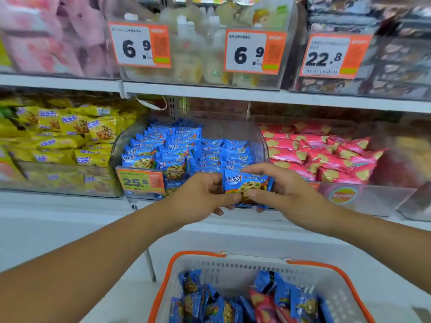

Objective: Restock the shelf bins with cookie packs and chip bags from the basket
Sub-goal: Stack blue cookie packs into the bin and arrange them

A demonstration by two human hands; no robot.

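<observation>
A blue cookie pack [247, 184] is held upright in front of the middle clear bin [261, 141], which is filled with several blue cookie packs. My left hand [200, 194] pinches its lower left edge. My right hand [284, 183] grips its right side, fingers over the top and thumb beneath. Below, a white basket with orange handles [233, 264] holds several blue cookie packs [198, 299] and red chip bags [263, 306].
A bin of yellow cookie packs [70, 141] sits to the left, and a bin of red chip bags [326, 157] to the right. Upper shelf bins carry price tags [140, 45]. A white shelf ledge [70, 206] runs under the bins.
</observation>
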